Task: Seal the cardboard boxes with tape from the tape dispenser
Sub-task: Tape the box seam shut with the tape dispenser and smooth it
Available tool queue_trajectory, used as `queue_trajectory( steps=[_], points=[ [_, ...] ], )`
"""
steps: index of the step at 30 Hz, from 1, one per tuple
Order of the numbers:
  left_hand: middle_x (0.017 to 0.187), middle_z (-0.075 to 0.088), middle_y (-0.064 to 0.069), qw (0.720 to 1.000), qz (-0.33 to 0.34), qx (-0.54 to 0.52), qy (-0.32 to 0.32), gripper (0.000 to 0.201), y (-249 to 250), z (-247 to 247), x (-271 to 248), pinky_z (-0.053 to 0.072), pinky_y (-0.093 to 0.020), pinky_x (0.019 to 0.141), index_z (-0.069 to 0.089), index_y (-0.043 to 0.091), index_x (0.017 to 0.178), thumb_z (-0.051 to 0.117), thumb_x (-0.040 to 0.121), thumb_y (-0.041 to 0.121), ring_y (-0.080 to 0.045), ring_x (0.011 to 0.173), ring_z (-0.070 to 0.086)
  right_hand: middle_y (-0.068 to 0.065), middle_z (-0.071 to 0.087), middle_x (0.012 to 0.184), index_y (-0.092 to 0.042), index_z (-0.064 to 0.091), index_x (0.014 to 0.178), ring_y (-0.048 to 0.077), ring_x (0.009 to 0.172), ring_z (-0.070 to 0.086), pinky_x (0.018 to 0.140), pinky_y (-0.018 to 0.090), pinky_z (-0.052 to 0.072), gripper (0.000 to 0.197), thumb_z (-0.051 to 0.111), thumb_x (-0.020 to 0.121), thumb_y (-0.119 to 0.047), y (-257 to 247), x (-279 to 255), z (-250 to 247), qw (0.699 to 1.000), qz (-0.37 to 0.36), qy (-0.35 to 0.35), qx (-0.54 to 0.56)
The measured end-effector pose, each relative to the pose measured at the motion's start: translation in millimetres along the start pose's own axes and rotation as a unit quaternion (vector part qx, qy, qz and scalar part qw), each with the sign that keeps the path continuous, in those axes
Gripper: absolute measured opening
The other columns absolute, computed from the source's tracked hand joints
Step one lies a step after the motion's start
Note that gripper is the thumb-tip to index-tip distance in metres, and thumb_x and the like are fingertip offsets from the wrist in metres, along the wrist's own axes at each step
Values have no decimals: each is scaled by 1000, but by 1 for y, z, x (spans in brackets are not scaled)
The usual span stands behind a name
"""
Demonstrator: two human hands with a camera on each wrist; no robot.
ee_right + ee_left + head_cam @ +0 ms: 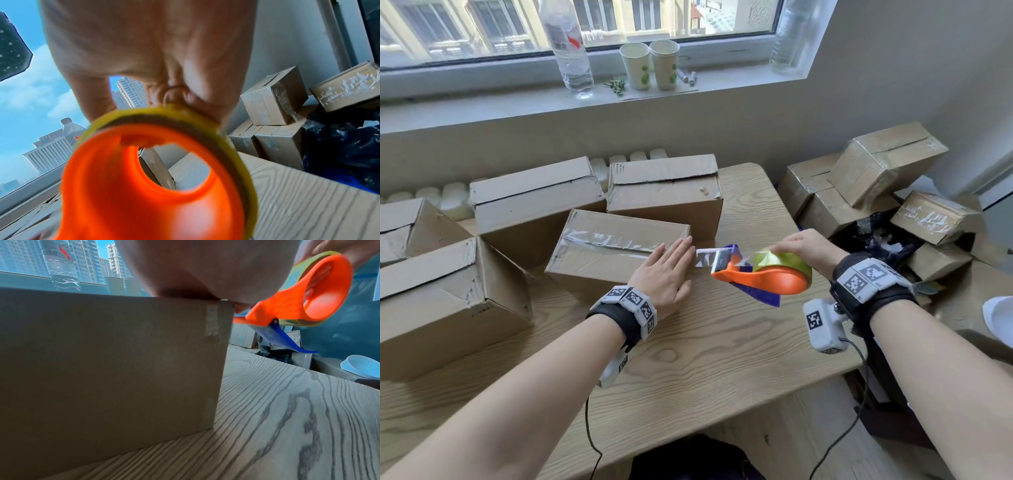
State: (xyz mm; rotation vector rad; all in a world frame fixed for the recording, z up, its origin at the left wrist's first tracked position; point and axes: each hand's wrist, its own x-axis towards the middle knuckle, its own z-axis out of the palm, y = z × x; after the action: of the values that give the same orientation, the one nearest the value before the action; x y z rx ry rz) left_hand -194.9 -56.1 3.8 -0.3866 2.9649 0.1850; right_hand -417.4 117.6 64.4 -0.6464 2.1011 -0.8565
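Observation:
A cardboard box [599,253] lies at the table's middle, a strip of clear tape [613,240] running along its top seam. My left hand [666,270] lies flat on the box's right end, fingers straight, pressing there. Just right of the box my right hand [803,248] grips the orange tape dispenser [767,277] with its yellow-green roll from above. A short stretch of tape [705,258] spans from the box edge to the dispenser's blade. In the left wrist view the box side [113,361] fills the left, the dispenser [304,295] upper right. The right wrist view shows the dispenser [154,186] close up.
Several other cardboard boxes [664,192] stand behind and left on the wooden table [705,359]. A pile of taped boxes [887,164] and a dark bag [876,236] sit to the right. A bottle [570,48] and paper cups [650,63] stand on the windowsill.

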Motion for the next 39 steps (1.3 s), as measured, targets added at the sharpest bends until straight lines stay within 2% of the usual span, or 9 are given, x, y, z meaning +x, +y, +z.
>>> queue_trajectory(
  steps=[3,6,13,17,20,24,28,34,39],
  points=[
    [158,-3,-2,1000,-1,-2,2,80,-1,2,-1,-8,-32,116,4,15,151,1,78,48,-13,145,-5,-1,39,51,-15,44,48,11,48,36,48,24,28,48,79,73,-37,0,-3,6,999,-18,35,3],
    [159,-1,0,1000,-3,-11,11,76,-1,3,-1,-8,-31,115,7,17,151,3,80,43,-12,145,-3,1,41,54,-16,41,48,13,52,39,51,26,30,52,82,65,-44,-1,-4,9,999,-23,49,1],
    [159,1,0,1000,-4,-21,16,79,-1,4,1,-9,-30,113,11,17,150,6,75,40,-12,146,-1,0,45,50,-16,44,46,13,51,43,52,25,36,50,83,64,-41,-4,-4,20,996,-38,78,16],
    [159,-2,0,1000,-3,-20,9,68,-2,4,2,-7,-33,115,6,19,150,21,85,33,-13,146,-3,-4,45,46,-17,45,45,12,47,42,49,23,35,49,83,66,-39,-4,0,28,994,-45,92,37],
    [159,-2,0,1000,3,-16,8,76,-3,5,2,-4,-34,116,6,20,151,11,77,37,-13,146,-2,-9,43,43,-18,44,45,8,44,40,46,20,33,49,83,67,-38,-3,2,32,992,-56,104,45],
    [158,-5,2,1000,5,-24,3,77,-4,6,2,-4,-34,118,1,20,151,10,77,39,-12,145,-5,-11,40,41,-19,42,46,4,40,36,43,16,31,50,83,68,-37,1,6,37,990,-58,115,58],
    [158,-7,2,999,6,-34,0,70,-4,3,2,-6,-34,118,-1,20,151,34,91,30,-12,145,-7,-6,37,44,-16,41,48,5,40,33,41,15,28,50,82,70,-32,5,6,39,987,-64,123,76],
    [158,-7,3,1000,3,-27,-2,69,-3,4,1,-7,-33,117,2,20,150,36,92,29,-12,145,-8,-13,38,34,-15,40,49,0,33,34,35,13,28,48,79,75,-26,9,4,38,990,-49,83,100],
    [158,-6,-2,1000,14,-5,3,63,-3,5,2,-3,-37,118,17,19,149,31,89,31,-16,146,-5,-14,35,37,-17,38,46,3,36,32,39,16,28,51,78,76,-26,2,5,34,974,-67,127,173]
  ],
)
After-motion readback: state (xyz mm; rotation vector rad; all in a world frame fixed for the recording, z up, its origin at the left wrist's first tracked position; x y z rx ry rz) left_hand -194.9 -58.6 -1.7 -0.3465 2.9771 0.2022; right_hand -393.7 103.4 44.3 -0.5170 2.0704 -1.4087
